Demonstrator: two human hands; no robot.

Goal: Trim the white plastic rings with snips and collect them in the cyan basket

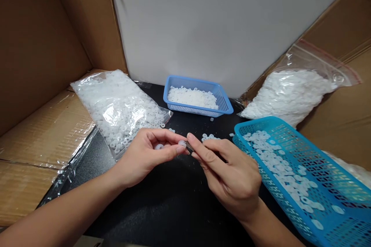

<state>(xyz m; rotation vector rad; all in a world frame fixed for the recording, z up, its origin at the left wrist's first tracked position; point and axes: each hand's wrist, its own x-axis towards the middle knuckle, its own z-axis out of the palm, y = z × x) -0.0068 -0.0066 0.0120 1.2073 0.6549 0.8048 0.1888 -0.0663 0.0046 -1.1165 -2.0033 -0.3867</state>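
Note:
My left hand is closed in a pinch on a small white ring at its fingertips, with another white ring resting in its palm. My right hand is closed round a thin dark tool whose tip touches the pinched ring. Both hands hover over the black tabletop. A few loose white rings lie on the table just behind my right hand.
A teal basket with several white rings sits at right. A blue basket of rings stands at the back centre. Clear bags of rings lie at left and at right. Cardboard boxes flank the table.

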